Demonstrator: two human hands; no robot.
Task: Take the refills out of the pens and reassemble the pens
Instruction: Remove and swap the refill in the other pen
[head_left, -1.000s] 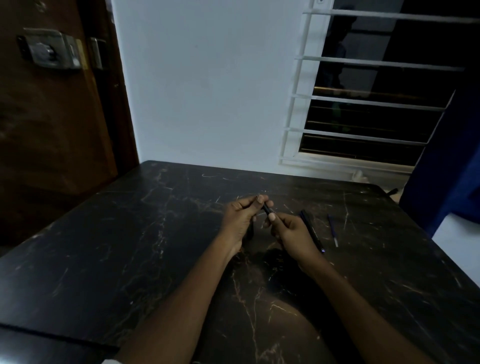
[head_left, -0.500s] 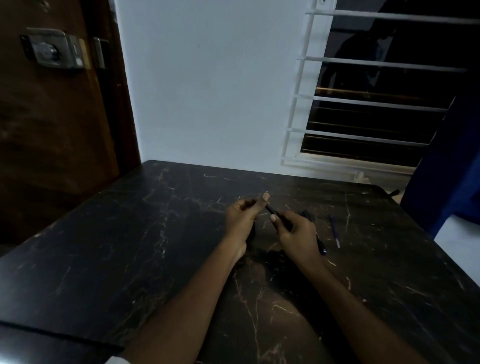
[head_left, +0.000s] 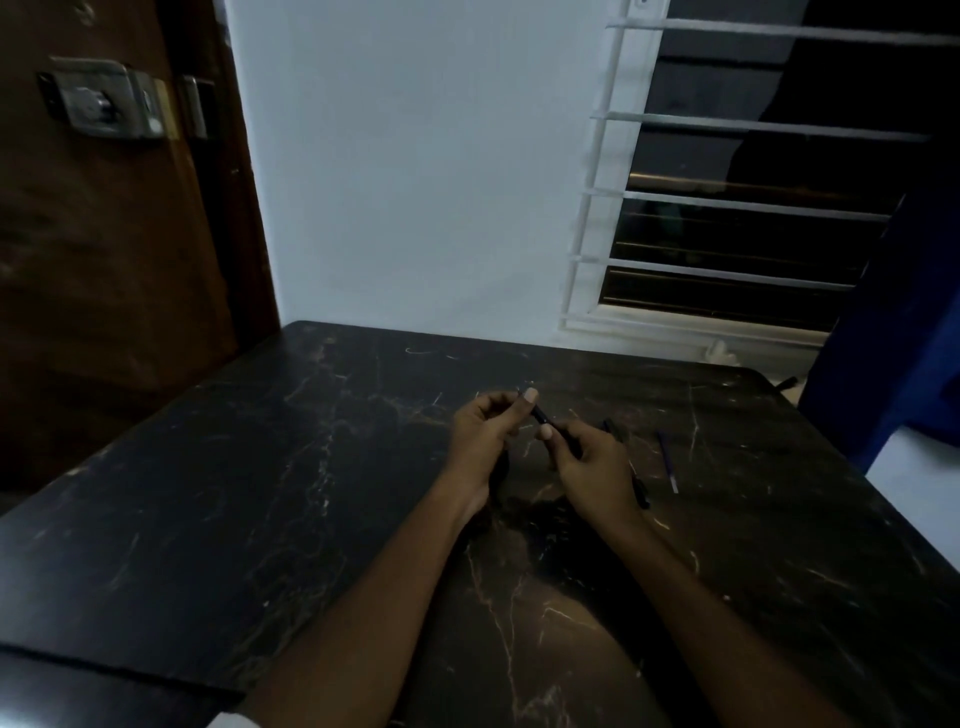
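Note:
Both hands meet above the middle of the black marble table (head_left: 260, 493). My right hand (head_left: 592, 473) grips the barrel of a dark pen (head_left: 545, 418), which slants up to the left. My left hand (head_left: 483, 436) pinches the pen's upper end between thumb and forefinger. A second dark pen (head_left: 641, 491) lies on the table just right of my right hand, partly hidden by it. Further right lies a thin blue refill (head_left: 667, 460), loose on the table. The light is dim and small parts are hard to make out.
A white wall and a barred window (head_left: 727, 208) stand behind the table. A brown door with a metal lock (head_left: 104, 104) is at the left. A blue curtain (head_left: 898, 322) hangs at the right, past the table's far right corner.
My hands have drifted slightly apart along the pen, so a little more of its dark upper end shows between them. The pen and refill on the table have not moved.

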